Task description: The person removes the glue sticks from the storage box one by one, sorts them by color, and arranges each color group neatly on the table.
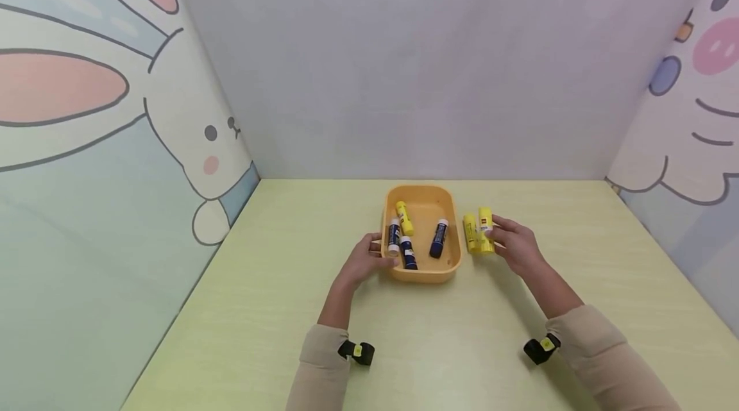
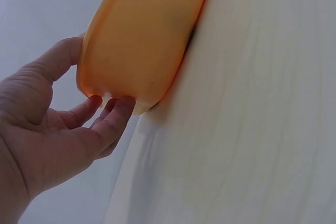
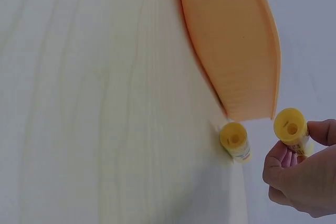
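My left hand (image 1: 365, 260) grips the left side of an orange plastic bin (image 1: 424, 276), its thumb over the rim and the fingers against the outer wall. Inside the bin lie a yellow glue stick (image 1: 405, 218) and three dark blue ones: one (image 1: 394, 238) by the left wall, another (image 1: 409, 254) near the front, a third (image 1: 439, 239) toward the right. Between thumb and fingers, my right hand (image 1: 516, 247) pinches a yellow glue stick (image 3: 292, 129), held just above the table. Beside it, a second yellow glue stick (image 3: 234, 141) rests on the table, right of the bin.
A pale wood-grain table (image 1: 427, 347) spreads under the bin. Behind it stands a plain light wall (image 1: 416, 65). Cartoon-printed panels close off the left (image 1: 115, 238) and right (image 1: 693, 142) sides.
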The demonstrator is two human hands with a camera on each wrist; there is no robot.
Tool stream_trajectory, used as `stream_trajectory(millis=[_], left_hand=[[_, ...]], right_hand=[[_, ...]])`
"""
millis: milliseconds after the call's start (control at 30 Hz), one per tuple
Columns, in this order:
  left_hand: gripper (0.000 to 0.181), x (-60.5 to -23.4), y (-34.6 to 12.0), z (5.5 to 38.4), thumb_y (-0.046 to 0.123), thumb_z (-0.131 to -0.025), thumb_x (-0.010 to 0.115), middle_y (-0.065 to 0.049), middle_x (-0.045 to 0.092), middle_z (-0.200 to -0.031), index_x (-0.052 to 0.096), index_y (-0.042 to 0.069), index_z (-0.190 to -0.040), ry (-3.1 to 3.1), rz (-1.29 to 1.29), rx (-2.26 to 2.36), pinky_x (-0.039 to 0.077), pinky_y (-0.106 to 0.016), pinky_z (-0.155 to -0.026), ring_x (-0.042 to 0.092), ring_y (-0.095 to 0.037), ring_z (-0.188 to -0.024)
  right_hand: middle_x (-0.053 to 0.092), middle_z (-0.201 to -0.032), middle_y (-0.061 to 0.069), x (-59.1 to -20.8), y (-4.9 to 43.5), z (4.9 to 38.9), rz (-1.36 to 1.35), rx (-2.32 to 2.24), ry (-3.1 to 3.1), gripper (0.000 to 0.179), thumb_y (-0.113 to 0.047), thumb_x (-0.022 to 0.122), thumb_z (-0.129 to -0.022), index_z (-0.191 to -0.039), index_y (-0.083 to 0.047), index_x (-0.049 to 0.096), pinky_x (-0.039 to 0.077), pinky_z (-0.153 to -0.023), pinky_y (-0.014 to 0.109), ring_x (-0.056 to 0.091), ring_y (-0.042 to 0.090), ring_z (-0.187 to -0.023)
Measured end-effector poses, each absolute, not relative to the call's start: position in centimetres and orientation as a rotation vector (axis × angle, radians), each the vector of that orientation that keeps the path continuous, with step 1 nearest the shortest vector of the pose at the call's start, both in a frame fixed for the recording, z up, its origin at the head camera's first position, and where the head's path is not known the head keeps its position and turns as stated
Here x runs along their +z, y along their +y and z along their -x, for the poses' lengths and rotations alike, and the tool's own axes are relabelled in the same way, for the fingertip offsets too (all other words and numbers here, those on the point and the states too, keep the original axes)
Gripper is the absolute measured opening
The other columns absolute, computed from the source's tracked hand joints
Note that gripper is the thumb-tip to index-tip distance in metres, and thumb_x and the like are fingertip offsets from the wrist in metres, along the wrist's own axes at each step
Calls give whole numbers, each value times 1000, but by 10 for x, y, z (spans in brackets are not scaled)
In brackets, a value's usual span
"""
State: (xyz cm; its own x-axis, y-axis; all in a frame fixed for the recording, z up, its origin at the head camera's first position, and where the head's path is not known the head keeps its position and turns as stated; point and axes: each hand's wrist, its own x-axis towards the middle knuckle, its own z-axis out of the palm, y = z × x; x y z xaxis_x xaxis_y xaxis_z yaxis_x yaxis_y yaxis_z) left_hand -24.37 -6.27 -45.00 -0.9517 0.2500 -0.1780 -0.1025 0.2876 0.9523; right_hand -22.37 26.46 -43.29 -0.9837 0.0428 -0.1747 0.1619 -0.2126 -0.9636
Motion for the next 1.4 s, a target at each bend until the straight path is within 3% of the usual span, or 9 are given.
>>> stream_trajectory(millis=[300, 500, 600, 933, 1400], left_hand=[[74, -449, -63, 244, 14, -73, 79, -12, 55, -109, 41, 6, -135, 2264, -126, 1715, 43, -43, -83, 55, -25, -97], [74, -448, -62, 245, 14, -73, 79, -12, 55, -109, 41, 6, -136, 2267, -135, 1710, 43, -43, -84, 55, -26, -98], [74, -447, -62, 246, 16, -73, 79, -11, 55, -109, 41, 7, -136, 2278, -124, 1692, 43, -44, -85, 54, -26, -99], [76, -448, -64, 247, 16, -73, 80, -12, 54, -110, 40, 6, -137, 2256, -135, 1697, 43, -43, -84, 54, -26, -100], [76, -449, -64, 247, 17, -73, 80, -12, 55, -109, 40, 6, -137, 2260, -151, 1697, 43, -42, -83, 54, -25, -98]], right_hand=[[53, -102, -3, -441, 278, 232, -298, -2252, 2060, 62, -3, 55, -91, -143, 6, 23, 47, -68, 20, 55, 3, -81], [40, -129, 24, -449, 289, 242, -342, -2083, 2204, 59, -6, 54, -92, -142, 6, 26, 48, -69, 19, 53, -1, -79], [33, -136, 29, -451, 293, 245, -355, -1994, 2274, 58, -8, 54, -92, -142, 6, 27, 47, -68, 20, 52, -2, -78], [31, -138, 32, -457, 306, 255, -342, -1776, 2381, 57, -11, 55, -93, -140, 8, 29, 48, -70, 21, 51, 2, -82], [46, -124, 31, -459, 308, 263, -399, -1541, 2560, 52, -11, 60, -88, -129, 15, 43, 49, -64, 24, 54, 8, -75]])
